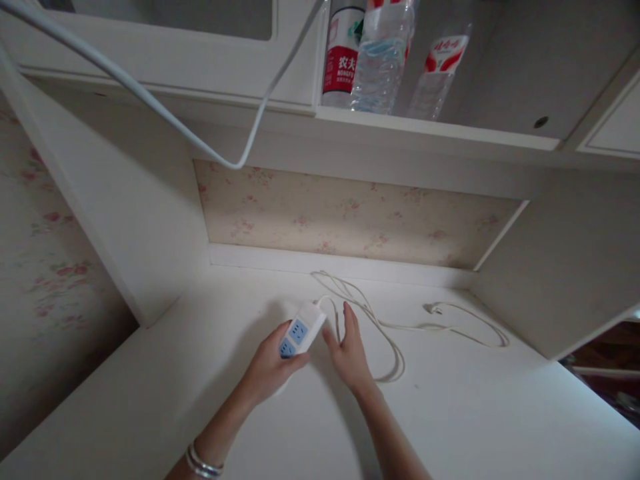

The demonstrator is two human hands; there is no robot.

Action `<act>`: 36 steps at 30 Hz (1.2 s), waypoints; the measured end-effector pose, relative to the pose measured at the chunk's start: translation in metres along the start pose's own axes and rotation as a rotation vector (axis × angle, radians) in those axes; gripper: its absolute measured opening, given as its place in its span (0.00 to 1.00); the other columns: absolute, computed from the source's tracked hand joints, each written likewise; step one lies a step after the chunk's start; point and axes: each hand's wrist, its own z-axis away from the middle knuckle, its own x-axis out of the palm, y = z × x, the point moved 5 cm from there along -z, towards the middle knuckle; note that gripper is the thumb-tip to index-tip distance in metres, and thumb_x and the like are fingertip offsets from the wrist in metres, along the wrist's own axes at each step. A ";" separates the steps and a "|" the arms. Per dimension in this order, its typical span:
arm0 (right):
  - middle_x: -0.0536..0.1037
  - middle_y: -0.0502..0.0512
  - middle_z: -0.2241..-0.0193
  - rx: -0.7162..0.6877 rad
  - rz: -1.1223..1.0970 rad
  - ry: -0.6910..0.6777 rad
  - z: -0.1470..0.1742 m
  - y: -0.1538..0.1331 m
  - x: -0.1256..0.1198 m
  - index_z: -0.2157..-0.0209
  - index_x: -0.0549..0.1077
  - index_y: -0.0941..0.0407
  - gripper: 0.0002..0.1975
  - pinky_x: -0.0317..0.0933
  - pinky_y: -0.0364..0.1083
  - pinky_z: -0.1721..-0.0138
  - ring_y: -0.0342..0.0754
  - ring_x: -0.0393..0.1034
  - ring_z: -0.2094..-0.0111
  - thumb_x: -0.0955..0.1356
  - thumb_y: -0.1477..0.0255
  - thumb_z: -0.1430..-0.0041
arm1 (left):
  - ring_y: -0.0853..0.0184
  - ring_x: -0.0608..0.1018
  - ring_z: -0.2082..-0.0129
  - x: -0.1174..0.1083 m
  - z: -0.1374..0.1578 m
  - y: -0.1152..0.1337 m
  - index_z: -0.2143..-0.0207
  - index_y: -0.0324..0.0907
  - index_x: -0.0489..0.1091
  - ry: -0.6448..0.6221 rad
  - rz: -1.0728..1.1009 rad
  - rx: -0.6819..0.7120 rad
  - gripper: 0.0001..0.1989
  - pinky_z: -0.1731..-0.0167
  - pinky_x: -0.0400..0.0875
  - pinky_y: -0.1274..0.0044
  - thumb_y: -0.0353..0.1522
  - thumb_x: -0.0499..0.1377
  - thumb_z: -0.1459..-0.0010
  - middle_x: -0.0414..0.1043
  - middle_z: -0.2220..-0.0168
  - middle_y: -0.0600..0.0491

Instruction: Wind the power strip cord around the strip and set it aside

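Observation:
A white power strip (313,319) with blue socket faces is gripped in my left hand (273,363), its fingers wrapped round the lower part. The strip is tilted, with its cord end pointing up and to the right. From that end a thin white cord (367,308) loops across the desk behind and to the right of my hands. My right hand (349,350) is just right of the strip, fingers apart, next to the cord; no object shows in its grasp. The cord's plug (436,309) lies farther right on the desk.
A white desk (450,407) spreads under my hands, with side panels left and right. Above it, a shelf (450,137) holds several plastic bottles (383,60). A thick white cable (170,117) hangs at upper left. Floral wallpaper (325,213) covers the back wall.

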 end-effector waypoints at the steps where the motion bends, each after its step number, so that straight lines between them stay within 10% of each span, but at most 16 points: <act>1: 0.53 0.65 0.37 0.020 -0.046 0.003 -0.002 0.003 0.004 0.35 0.44 0.59 0.34 0.47 0.55 0.39 0.52 0.48 0.36 0.61 0.66 0.39 | 0.64 0.75 0.61 0.003 0.004 0.002 0.52 0.42 0.66 -0.021 -0.018 0.019 0.22 0.61 0.68 0.76 0.33 0.61 0.50 0.74 0.58 0.52; 6: 0.70 0.61 0.47 0.008 -0.029 -0.194 0.014 0.001 0.022 0.38 0.50 0.56 0.26 0.62 0.48 0.52 0.50 0.68 0.49 0.57 0.73 0.37 | 0.62 0.75 0.57 0.012 0.014 -0.004 0.47 0.47 0.62 -0.005 -0.208 0.099 0.26 0.58 0.70 0.73 0.36 0.62 0.50 0.71 0.55 0.50; 13: 0.78 0.58 0.61 -0.110 0.390 -0.489 0.044 -0.028 0.038 0.51 0.64 0.56 0.14 0.60 0.42 0.69 0.50 0.74 0.65 0.59 0.76 0.39 | 0.61 0.75 0.57 0.003 0.016 -0.012 0.41 0.49 0.54 0.142 -0.625 0.116 0.27 0.62 0.70 0.73 0.39 0.56 0.43 0.68 0.53 0.49; 24: 0.77 0.54 0.75 -0.479 0.646 -0.473 0.050 -0.046 0.018 0.70 0.70 0.56 0.15 0.50 0.42 0.74 0.45 0.71 0.76 0.58 0.66 0.34 | 0.58 0.73 0.57 0.001 0.019 -0.011 0.40 0.50 0.56 0.047 -1.079 0.223 0.29 0.58 0.65 0.69 0.33 0.57 0.45 0.69 0.55 0.48; 36: 0.73 0.52 0.81 -0.602 0.392 -0.335 0.031 -0.055 -0.013 0.78 0.71 0.56 0.22 0.49 0.44 0.69 0.43 0.66 0.75 0.61 0.60 0.35 | 0.59 0.72 0.57 0.020 0.030 0.001 0.50 0.50 0.65 -0.294 -0.951 0.355 0.25 0.52 0.61 0.67 0.31 0.60 0.53 0.71 0.58 0.52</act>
